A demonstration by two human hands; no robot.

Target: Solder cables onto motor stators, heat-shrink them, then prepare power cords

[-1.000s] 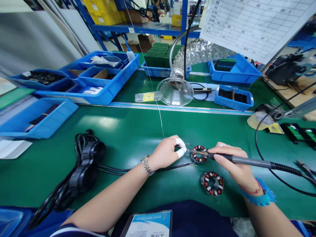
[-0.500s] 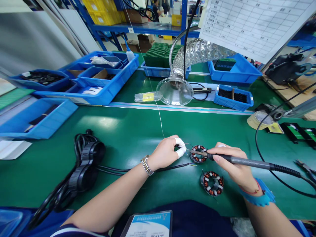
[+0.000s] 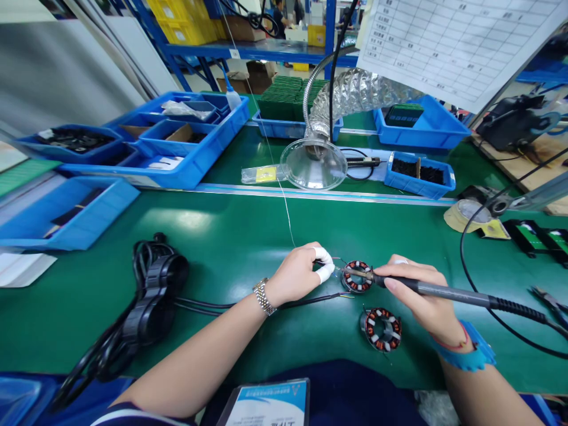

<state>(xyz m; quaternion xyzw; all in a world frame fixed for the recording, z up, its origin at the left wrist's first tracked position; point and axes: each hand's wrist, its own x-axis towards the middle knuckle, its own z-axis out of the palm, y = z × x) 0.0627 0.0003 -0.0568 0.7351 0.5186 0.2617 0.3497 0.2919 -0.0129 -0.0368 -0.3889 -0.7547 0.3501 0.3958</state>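
Note:
My left hand (image 3: 302, 272), with white covers on thumb and forefinger, pinches the thin solder wire (image 3: 287, 208) that runs down from above. Fine lead ends show at its fingertips; which of them it also grips is hidden. In my right hand (image 3: 419, 299) is a soldering iron (image 3: 452, 293), its tip pointing left over the upper stator (image 3: 358, 288) and close to those leads. A second copper-wound stator (image 3: 393, 339) lies nearer me. Under my left wrist passes a black cable (image 3: 317, 300) with bare coloured ends.
Coiled black cable with round housings (image 3: 153, 296) lies at left. Blue part bins (image 3: 190, 160) stand at back left, another small bin (image 3: 421, 184) at back right. A clear fume hood (image 3: 314, 168) hangs ahead. Tape (image 3: 470, 214) and pliers (image 3: 550, 303) lie at right.
The soldering iron and my right hand have shifted very slightly to the right, drawing the tip back a little. My left hand stays in place.

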